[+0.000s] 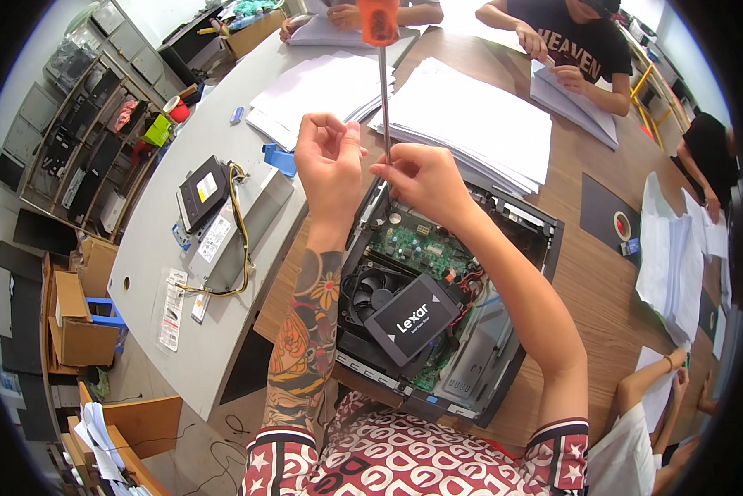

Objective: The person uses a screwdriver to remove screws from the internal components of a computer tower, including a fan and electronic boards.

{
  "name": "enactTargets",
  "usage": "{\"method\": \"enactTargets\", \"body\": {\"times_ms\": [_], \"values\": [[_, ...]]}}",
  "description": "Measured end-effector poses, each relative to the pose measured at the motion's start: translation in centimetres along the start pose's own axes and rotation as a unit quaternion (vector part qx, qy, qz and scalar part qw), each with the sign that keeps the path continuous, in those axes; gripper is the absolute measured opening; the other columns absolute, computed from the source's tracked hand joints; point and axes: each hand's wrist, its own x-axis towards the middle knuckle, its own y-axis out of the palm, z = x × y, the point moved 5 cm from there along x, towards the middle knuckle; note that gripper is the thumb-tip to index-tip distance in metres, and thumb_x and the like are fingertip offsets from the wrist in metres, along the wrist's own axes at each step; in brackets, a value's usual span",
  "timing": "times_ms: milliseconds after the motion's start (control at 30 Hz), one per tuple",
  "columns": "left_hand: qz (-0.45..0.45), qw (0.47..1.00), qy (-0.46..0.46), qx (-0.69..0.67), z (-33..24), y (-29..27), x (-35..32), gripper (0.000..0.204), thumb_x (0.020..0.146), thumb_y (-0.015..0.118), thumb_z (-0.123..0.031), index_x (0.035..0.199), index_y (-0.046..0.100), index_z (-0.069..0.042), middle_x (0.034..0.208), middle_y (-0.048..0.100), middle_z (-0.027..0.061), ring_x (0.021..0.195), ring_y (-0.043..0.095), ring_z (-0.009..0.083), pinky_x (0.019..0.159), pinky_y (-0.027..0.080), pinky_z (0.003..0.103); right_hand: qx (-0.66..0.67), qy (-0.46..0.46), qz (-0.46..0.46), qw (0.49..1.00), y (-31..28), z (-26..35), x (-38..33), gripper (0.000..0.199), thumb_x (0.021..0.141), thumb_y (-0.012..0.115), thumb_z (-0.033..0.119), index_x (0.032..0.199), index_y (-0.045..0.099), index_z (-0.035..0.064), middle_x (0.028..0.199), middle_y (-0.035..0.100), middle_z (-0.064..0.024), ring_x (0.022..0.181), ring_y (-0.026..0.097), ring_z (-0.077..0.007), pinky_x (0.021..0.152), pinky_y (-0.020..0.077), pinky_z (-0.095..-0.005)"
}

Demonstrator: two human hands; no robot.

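An open computer case [545,248] lies in front of me, with a green circuit board [409,244] and a black fan [373,291] inside. A black solid-state drive [414,321] rests at a slant over the fan's side and the board. Upright at the case's far left corner stands a screwdriver [385,91] with an orange handle, cut off by the top edge. My right hand [425,182] pinches its shaft low down, near the board. Just left of the shaft, my left hand [332,161] is raised with curled fingers; what they hold, if anything, is hidden.
On the grey table to the left lie a power supply [231,236] with cables and an optical drive [204,192]. Paper stacks [479,116] stand beyond the case. Other people work with paper across and to the right. A tape roll [622,225] sits right.
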Motion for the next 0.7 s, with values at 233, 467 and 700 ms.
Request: {"method": "enactTargets", "body": {"times_ms": [233,467,700], "values": [[0.012,1.000,0.003,0.011,0.0,0.8,-0.1,0.011,0.092,0.057,0.001,0.098,0.050,-0.005,0.079,0.052,0.0007,0.068,0.052,0.0071,0.070,0.051,0.026,0.062,-0.011,0.005,0.998,-0.3,-0.9,0.3,0.015,0.086,0.062,0.006,0.095,0.070,-0.0029,0.073,0.068,-0.0147,0.063,0.064,-0.0159,0.063,0.0509,-0.0298],[0.003,1.000,-0.020,-0.002,0.1,0.2,-0.1,0.009,0.093,0.058,-0.002,0.097,0.050,-0.005,0.073,0.051,0.0001,0.067,0.051,0.0066,0.071,0.050,0.026,0.039,-0.042,-0.005,0.998,-0.8,-0.7,0.4,0.017,0.085,0.065,0.007,0.097,0.070,-0.0031,0.081,0.069,-0.0153,0.071,0.066,-0.0192,0.069,0.0520,-0.0325],[0.081,0.996,-0.029,-0.007,-0.3,1.6,-0.5,0.023,0.093,0.062,-0.012,0.114,0.059,-0.003,0.082,0.061,0.0021,0.076,0.056,0.0096,0.076,0.044,0.023,-0.007,-0.045,-0.016,0.999,-0.9,-0.2,0.4,0.019,0.081,0.075,0.013,0.086,0.067,-0.0025,0.074,0.067,-0.0101,0.064,0.062,-0.0158,0.064,0.0508,-0.0303]]}}
